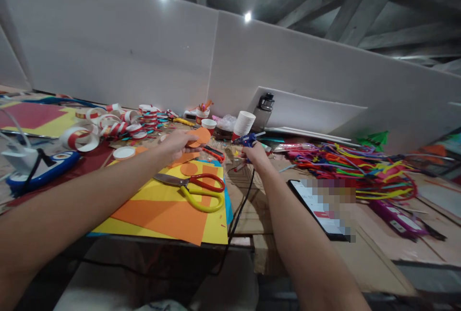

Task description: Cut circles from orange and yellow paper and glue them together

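Note:
Between the fingers of my left hand [177, 144] is an orange paper circle [200, 137], held above the table. My right hand [255, 152] grips a blue glue gun [245, 140], its nozzle side toward the left and a glue stick poking out behind. The gun's black cord [240, 212] runs down over the table edge. Below my left hand, scissors [190, 187] with one red and one yellow handle lie on orange [162, 217] and yellow paper [215, 227]. A red-handled tool [214, 153] lies between my hands.
Behind my hands stand stacked paper cups [244, 123] and a dark bottle [264, 111]. Cut cup rings [84, 137] and a blue power strip [61, 167] are at left. Colourful pipe cleaners [334, 167], a phone [320, 210] and a purple power strip [398, 219] lie at right.

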